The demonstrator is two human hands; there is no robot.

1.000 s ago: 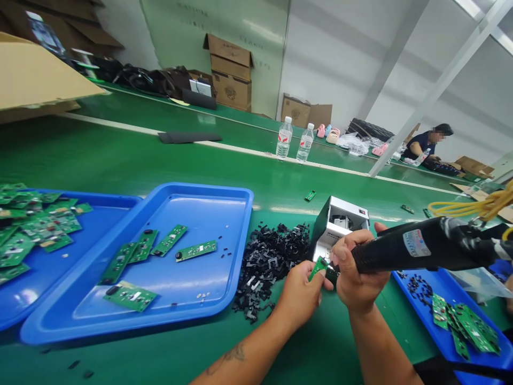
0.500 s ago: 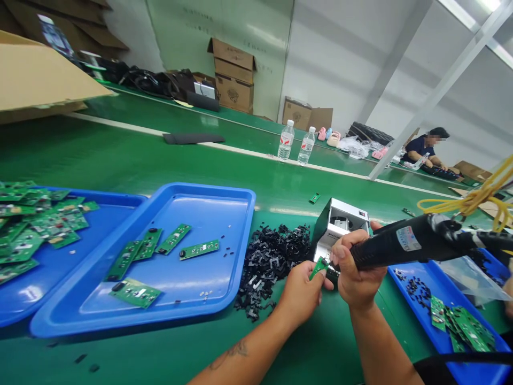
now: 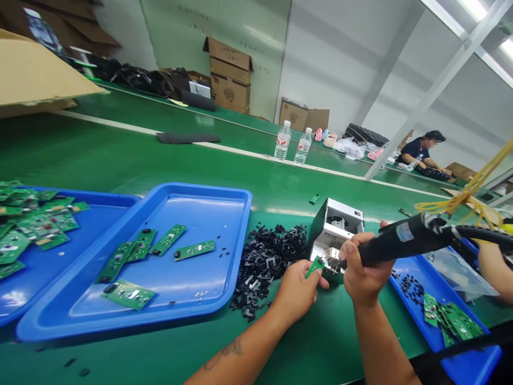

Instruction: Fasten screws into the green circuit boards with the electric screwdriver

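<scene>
My left hand (image 3: 301, 286) pinches a small green circuit board (image 3: 316, 266) between thumb and fingers. In my right hand (image 3: 365, 272) is a black electric screwdriver (image 3: 401, 239), held slanting with its tip pointing left at the screw feeder (image 3: 335, 227). This white and dark box stands just beyond both hands; the tip is at its front, and I cannot tell whether they touch. The circuit board lies a little left of the tip. Beside my left hand a heap of small black plastic parts (image 3: 266, 262) spreads over the green table.
A blue tray (image 3: 240, 235) with several circuit boards lies left, overlapping another tray (image 3: 120, 200) piled with boards. At right, a third tray (image 3: 430, 342) holds boards and black parts. Another person's arm (image 3: 495, 270) reaches in there. Two water bottles (image 3: 282, 141) stand behind; yellow cords (image 3: 460, 200) hang right.
My right hand and the screwdriver have moved slightly right, away from the circuit board, uncovering the feeder's front. My left hand still grips the board. Another person's arm has come into view at right.
</scene>
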